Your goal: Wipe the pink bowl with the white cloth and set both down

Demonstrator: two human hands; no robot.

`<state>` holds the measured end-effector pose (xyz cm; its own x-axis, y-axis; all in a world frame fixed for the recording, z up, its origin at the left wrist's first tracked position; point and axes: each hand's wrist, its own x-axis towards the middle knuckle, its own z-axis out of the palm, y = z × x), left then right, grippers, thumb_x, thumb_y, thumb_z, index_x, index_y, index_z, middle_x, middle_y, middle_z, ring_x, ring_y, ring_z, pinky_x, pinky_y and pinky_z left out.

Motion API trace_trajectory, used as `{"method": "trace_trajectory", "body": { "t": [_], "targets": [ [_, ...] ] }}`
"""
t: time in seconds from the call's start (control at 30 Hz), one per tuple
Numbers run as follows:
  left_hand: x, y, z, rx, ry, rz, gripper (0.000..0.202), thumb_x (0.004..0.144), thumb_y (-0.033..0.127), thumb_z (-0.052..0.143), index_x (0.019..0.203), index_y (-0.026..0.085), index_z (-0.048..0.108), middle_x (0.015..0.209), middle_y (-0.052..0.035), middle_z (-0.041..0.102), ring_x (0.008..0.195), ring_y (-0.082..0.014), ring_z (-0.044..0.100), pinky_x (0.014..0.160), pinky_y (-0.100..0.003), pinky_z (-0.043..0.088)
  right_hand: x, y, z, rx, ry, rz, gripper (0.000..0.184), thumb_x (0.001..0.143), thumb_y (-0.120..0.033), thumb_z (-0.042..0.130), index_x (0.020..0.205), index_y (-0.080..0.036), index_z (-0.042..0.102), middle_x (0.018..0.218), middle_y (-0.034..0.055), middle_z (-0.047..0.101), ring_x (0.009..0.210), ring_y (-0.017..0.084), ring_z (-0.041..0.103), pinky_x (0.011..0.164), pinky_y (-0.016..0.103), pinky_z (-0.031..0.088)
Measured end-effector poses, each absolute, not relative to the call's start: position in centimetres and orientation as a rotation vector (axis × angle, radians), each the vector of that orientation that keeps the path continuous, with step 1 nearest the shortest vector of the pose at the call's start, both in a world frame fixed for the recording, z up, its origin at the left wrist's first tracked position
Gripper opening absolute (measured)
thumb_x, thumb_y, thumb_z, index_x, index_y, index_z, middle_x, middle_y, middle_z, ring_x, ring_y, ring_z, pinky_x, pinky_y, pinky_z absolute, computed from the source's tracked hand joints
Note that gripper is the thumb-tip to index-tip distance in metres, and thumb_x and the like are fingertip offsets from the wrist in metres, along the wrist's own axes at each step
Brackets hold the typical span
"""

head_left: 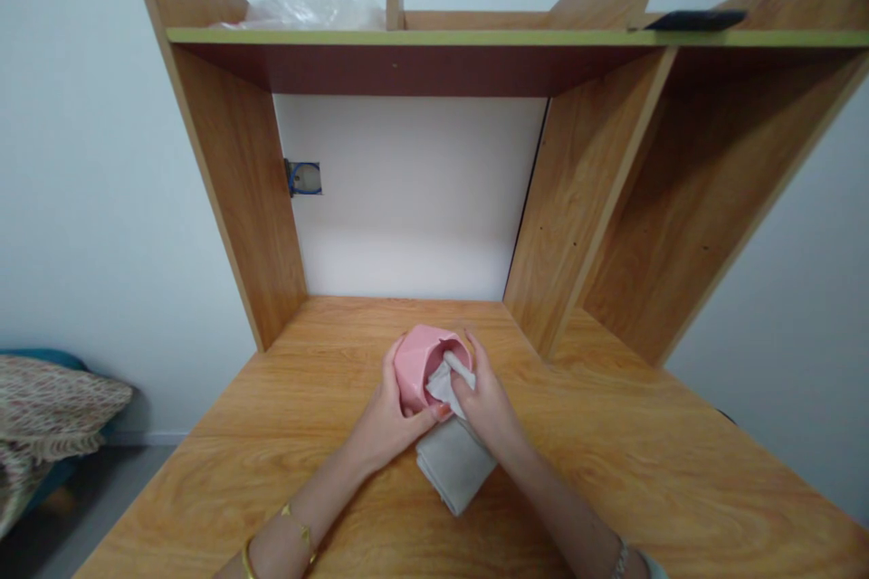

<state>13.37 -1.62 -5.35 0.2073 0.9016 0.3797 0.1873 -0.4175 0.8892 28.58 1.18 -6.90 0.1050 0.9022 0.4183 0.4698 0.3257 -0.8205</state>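
Note:
A pink faceted pot [415, 364] is tilted over the desk, its round opening turned toward me and to the right. My left hand [397, 423] wraps around its left side and lower rim, thumb on the rim. In my right hand [485, 400] is a light grey cloth [456, 463], pinched between thumb and fingers. One end of the cloth goes into the pot's opening, while the folded rest hangs below the hand. Inside the pot, most of the hollow is hidden by the cloth and fingers.
The wooden desk [305, 470] carries upright side panels and a shelf [434, 38] above. Clear plastic wrapping [309, 4] and a dark flat object [696, 20] lie on that shelf. A wall socket opening [305, 178] shows at back left. A woven throw [58, 403] covers something blue at far left.

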Motion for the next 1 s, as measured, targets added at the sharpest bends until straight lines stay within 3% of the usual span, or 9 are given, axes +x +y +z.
{"method": "trace_trajectory", "body": {
  "t": [0.13, 0.23, 0.33, 0.47, 0.63, 0.87, 1.0],
  "targets": [
    [12.9, -1.6, -4.9, 1.824, 1.093, 1.273, 0.077, 0.07, 0.03, 0.061, 0.13, 0.018, 0.015, 0.125, -0.0109, 0.04, 0.111, -0.0216, 0.043, 0.094, -0.034, 0.033, 27.8, 1.0, -6.7, -1.344, -1.505, 0.586, 0.065, 0.068, -0.016, 0.044, 0.13, -0.015, 0.026, 0.119, 0.0108, 0.05, 0.102, 0.019, 0.052, 0.085, 0.032, 0.04],
    [12.5, -1.6, -4.6, 1.882, 1.166, 1.248, 0.073, 0.067, 0.026, 0.06, 0.129, 0.017, 0.021, 0.122, -0.0103, 0.045, 0.108, -0.0227, 0.045, 0.092, -0.035, 0.035, 28.0, 0.9, -6.1, -1.434, -1.53, 0.62, 0.071, 0.067, -0.018, 0.047, 0.132, -0.013, 0.019, 0.097, 0.0095, 0.06, 0.078, 0.019, 0.059, 0.068, 0.029, 0.045],
    [12.3, -1.8, -4.4, 1.944, 1.209, 1.205, 0.073, 0.063, 0.022, 0.06, 0.127, 0.018, 0.026, 0.119, -0.0091, 0.048, 0.105, -0.0236, 0.047, 0.09, -0.036, 0.036, 28.6, 0.8, -5.3, -1.507, -1.598, 0.543, 0.077, 0.068, -0.019, 0.05, 0.135, -0.015, 0.011, 0.075, 0.0029, 0.061, 0.062, 0.017, 0.058, 0.055, 0.024, 0.042],
    [12.2, -1.8, -4.3, 1.981, 1.208, 1.171, 0.075, 0.059, 0.017, 0.058, 0.128, 0.019, 0.027, 0.118, -0.0078, 0.049, 0.102, -0.0233, 0.049, 0.089, -0.036, 0.037, 29.0, 0.3, -4.6, -1.605, -1.703, 0.344, 0.075, 0.07, -0.024, 0.05, 0.135, -0.019, 0.012, 0.067, 0.0005, 0.059, 0.059, 0.018, 0.058, 0.051, 0.023, 0.037],
    [12.1, -1.2, -4.6, 1.921, 1.165, 1.203, 0.066, 0.06, 0.014, 0.054, 0.123, 0.016, 0.034, 0.117, -0.0077, 0.05, 0.104, -0.0211, 0.048, 0.092, -0.032, 0.035, 28.7, -0.1, -4.2, -1.604, -1.767, 0.211, 0.072, 0.074, -0.029, 0.049, 0.135, -0.019, 0.013, 0.073, 0.0034, 0.06, 0.064, 0.02, 0.059, 0.054, 0.025, 0.038],
    [12.0, 0.5, -5.5, 1.642, 1.266, 1.355, 0.047, 0.066, 0.02, 0.051, 0.111, 0.013, 0.046, 0.107, -0.0088, 0.056, 0.098, -0.0204, 0.052, 0.088, -0.033, 0.037, 30.0, 0.5, -3.9, -1.547, -1.738, 0.402, 0.067, 0.078, -0.04, 0.045, 0.134, -0.016, 0.016, 0.096, 0.0104, 0.061, 0.084, 0.023, 0.059, 0.068, 0.031, 0.042],
    [11.5, 1.0, -5.5, 1.486, 1.313, 1.453, 0.039, 0.069, 0.024, 0.05, 0.106, 0.013, 0.049, 0.095, -0.0075, 0.06, 0.081, -0.0172, 0.058, 0.071, -0.027, 0.046, 30.5, 0.7, -3.9, -1.669, -1.738, 0.372, 0.066, 0.078, -0.042, 0.046, 0.133, -0.017, 0.018, 0.099, 0.0128, 0.061, 0.088, 0.027, 0.059, 0.069, 0.032, 0.041]
  ]
}}
